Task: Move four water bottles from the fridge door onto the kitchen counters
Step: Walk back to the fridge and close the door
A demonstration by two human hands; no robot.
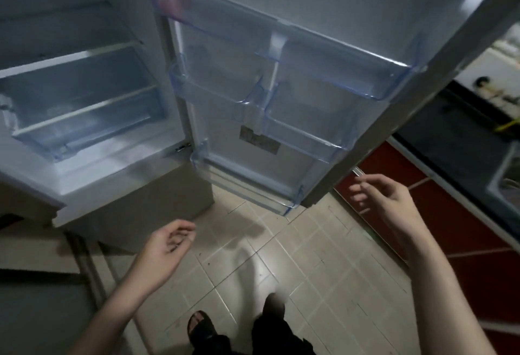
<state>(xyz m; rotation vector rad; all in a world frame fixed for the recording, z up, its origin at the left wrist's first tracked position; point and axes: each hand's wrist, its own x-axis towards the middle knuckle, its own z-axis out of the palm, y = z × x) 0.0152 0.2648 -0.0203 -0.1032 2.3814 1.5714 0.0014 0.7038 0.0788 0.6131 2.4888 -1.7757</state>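
The fridge door stands wide open in front of me. Its clear door shelves hold no water bottles that I can see; a blurred reddish smear shows at the top shelf's left end. My left hand hovers low over the floor, palm up, fingers loosely curled and holding nothing. My right hand floats just right of the door's lower edge, fingers apart and holding nothing. A dark kitchen counter runs along the right. No bottle shows in this view.
The fridge's interior at left has bare shelves and a clear drawer. Red cabinet fronts sit under the counter, with a sink rim at far right. Pale floor tiles lie below, with my sandalled feet at the bottom.
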